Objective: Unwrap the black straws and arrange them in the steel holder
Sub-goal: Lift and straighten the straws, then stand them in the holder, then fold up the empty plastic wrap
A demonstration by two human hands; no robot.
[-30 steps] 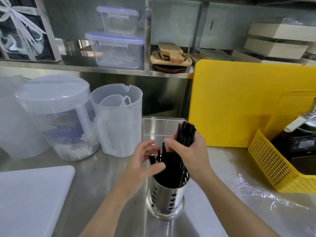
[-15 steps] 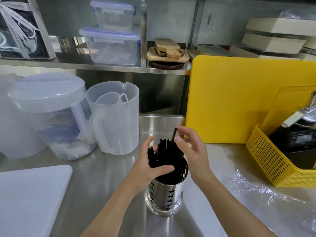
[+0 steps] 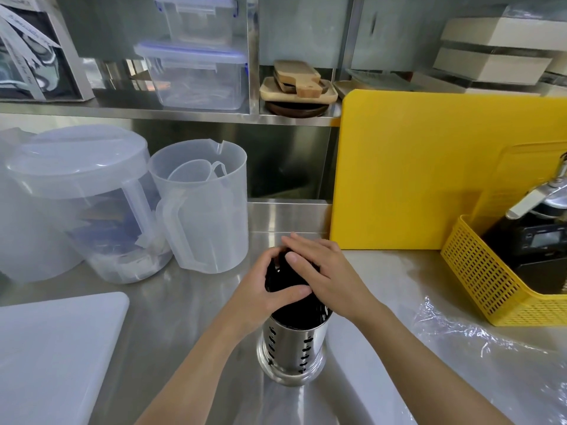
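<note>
A perforated steel holder stands on the steel counter, low in the middle of the view. A bundle of black straws stands upright in it, their tops rising above the rim. My left hand wraps around the left side of the bundle, thumb across its front. My right hand lies flat, palm down, on the tops of the straws, fingers pointing left. Both hands hide most of the straws.
Clear plastic wrap lies crumpled on the counter at the right. A yellow basket and a yellow cutting board stand right. Clear jugs stand left, a white board lies at the near left.
The raised straws have gone down into the holder. My right hand moved from gripping them to lying flat on their tops. My left hand closed around the bundle.
</note>
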